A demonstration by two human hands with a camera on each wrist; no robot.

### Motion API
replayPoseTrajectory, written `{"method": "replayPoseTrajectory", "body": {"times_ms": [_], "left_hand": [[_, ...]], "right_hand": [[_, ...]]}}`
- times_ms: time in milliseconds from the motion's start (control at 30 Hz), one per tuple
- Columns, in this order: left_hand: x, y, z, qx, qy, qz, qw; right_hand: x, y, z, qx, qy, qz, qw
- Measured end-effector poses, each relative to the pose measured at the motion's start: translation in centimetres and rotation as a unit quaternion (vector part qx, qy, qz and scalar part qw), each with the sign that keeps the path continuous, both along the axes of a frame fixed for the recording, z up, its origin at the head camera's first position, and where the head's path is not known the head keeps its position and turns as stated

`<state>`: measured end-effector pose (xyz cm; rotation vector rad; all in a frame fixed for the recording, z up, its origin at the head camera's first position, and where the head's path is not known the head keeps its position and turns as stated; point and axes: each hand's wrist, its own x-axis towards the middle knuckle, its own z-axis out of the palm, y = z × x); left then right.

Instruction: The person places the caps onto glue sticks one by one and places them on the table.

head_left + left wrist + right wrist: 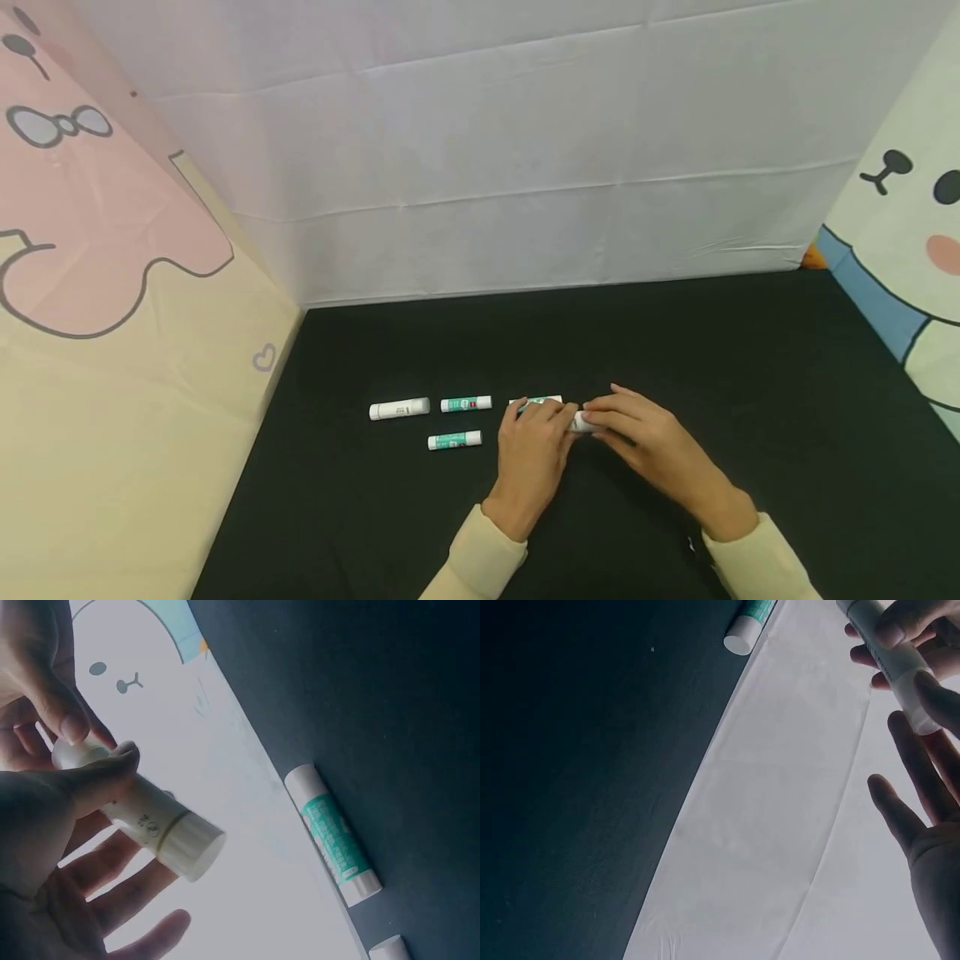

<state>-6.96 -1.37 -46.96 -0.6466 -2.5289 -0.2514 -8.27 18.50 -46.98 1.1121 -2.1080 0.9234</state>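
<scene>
Both hands meet around a white glue stick (pixel 582 422), raised off the table in the wrist views. My left hand (pixel 531 454) holds its body, thumb laid across it, as the left wrist view shows. With thumb and fingertips, my right hand (pixel 660 446) pinches the translucent-looking end (pixel 915 701). The opposite end (pixel 191 847) points away from the right hand. Just behind the left hand lies a green-and-white glue stick (pixel 542 401), partly hidden by the fingers in the head view.
Left of the hands on the black table (pixel 337 517) lie a white glue stick (pixel 399 408), a green-labelled glue stick (pixel 467 404) and another (pixel 454 440) nearer the front. A white cloth wall (pixel 480 167) closes the back; printed cloths (pixel 135 400) flank both sides.
</scene>
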Motion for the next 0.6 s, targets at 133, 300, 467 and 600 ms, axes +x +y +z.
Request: {"method": "replayPoseTrajectory", "body": {"times_ms": [133,300,467,600], "left_hand": [[0.3,-0.3,0.0,-0.003,-0.009,0.007,0.9999],[0.5,-1.0,0.1,-0.008,-0.015,0.019,0.9997],[0.7,-1.7,0.1,-0.014,-0.030,0.030,0.9990],[0.8,-2.3,-0.1,-0.021,-0.046,0.038,0.9980]], "right_hand": [[0.2,0.0,0.0,0.006,0.000,0.000,1.0000],[0.3,0.0,-0.1,0.013,-0.004,-0.005,0.9999],[0.3,0.3,-0.2,0.026,-0.016,-0.015,0.9994],[0.3,0.7,-0.1,0.035,-0.026,-0.020,0.9988]]}}
